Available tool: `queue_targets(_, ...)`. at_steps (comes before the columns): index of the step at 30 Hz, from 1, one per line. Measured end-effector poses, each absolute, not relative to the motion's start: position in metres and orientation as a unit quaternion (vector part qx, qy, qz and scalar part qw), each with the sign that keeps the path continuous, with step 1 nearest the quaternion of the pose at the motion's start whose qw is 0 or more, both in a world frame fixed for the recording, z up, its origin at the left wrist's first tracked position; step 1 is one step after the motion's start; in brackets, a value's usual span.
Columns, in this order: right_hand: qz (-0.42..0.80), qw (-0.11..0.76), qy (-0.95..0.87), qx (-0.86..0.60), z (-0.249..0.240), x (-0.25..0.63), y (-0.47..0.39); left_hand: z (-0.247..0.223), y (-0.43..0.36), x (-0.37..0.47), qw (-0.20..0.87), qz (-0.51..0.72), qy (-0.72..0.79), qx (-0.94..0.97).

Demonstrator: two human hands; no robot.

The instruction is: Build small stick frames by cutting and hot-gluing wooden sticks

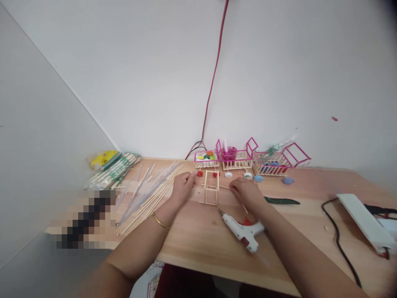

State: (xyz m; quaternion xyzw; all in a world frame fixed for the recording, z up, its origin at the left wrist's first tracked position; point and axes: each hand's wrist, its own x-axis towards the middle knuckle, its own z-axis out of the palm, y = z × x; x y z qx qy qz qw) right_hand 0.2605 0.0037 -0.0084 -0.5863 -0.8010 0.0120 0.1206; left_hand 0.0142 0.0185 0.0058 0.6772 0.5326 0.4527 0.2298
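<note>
On the head view, the stick frame (211,189) sits between the near and far edges of the surface (192,244). Left hand (182,185) curled beside it, contents hidden; right hand (245,191) bunched at a thin stick's (224,187) end, grip impossible to tell! Probably featherlight, stiff, fragile at the joints: pinch mid-upright, gently.

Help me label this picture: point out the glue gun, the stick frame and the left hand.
Glue gun (236,227), head view: white body.
Stick frame (211,189), head view: middle crosspiece.
Left hand (182,187), head view: its back.
</note>
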Motion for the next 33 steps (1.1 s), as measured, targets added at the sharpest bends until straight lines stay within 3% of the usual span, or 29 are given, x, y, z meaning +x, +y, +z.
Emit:
queue_targets(7, -0.003, 0.149, -0.77, -0.62, -0.002, 0.278, 0.007, 0.002, 0.015, 0.02, 0.23, 0.522, 0.49, 0.659)
queue_targets(12, 0.028, 0.357, -0.776, -0.519, 0.014, 0.286, 0.002, 0.014, 0.021, 0.026, 0.37, 0.545, 0.461, 0.595)
queue_targets(15, 0.049, 0.414, -0.767, -0.487, 0.029, 0.276, -0.006, 0.026, 0.026, 0.029, 0.44, 0.53, 0.47, 0.552)
queue_targets(19, 0.059, 0.399, -0.786, -0.469, 0.048, 0.256, -0.013, 0.033, 0.03, 0.032, 0.506, 0.484, 0.497, 0.513)
queue_targets(33, 0.045, 0.357, -0.807, -0.469, 0.05, 0.238, 0.009, 0.023, 0.022, 0.042, 0.505, 0.511, 0.499, 0.484)
